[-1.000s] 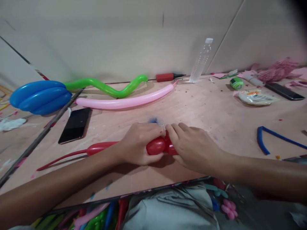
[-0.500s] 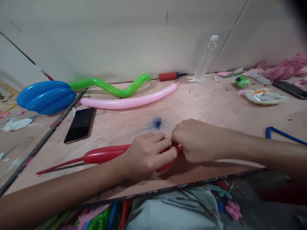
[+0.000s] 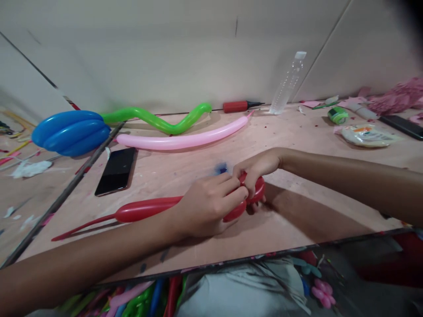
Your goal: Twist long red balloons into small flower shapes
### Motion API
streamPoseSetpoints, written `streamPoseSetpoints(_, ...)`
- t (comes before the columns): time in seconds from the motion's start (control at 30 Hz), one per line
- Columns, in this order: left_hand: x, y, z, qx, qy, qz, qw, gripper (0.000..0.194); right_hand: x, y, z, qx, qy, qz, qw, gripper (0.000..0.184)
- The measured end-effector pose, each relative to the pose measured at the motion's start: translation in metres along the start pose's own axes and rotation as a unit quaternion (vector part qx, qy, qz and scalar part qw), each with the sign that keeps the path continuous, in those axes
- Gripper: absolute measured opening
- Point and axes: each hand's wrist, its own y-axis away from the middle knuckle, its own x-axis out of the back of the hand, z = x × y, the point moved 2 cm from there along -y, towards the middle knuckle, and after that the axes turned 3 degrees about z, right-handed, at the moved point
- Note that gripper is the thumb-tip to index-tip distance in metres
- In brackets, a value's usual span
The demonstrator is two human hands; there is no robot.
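Observation:
A long red balloon lies across the near middle of the wooden table, its thin uninflated tail pointing left. My left hand is closed around its inflated right part. My right hand comes in from the right with the wrist raised, and its fingers pinch the small red end bubble beside my left fingers. A blue smudge shows on the table just behind both hands.
A black phone lies left of the hands. Behind it lie a pink balloon, a green balloon and a folded blue balloon. At the wall lie a red pump and a clear bottle. Clutter fills the far right.
My right hand has turned over, its wrist rising and the forearm swinging up and to the right. The red end bubble now shows beneath its fingers. My left hand stays clamped on the balloon.

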Motion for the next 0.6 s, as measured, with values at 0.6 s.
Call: streamPoseSetpoints(0.6,0.007,-0.009,-0.021,0.145,0.106,0.025,0.983,0.040,-0.041,0.018,0.023,0.196,-0.190,0.337,0.901,0.028)
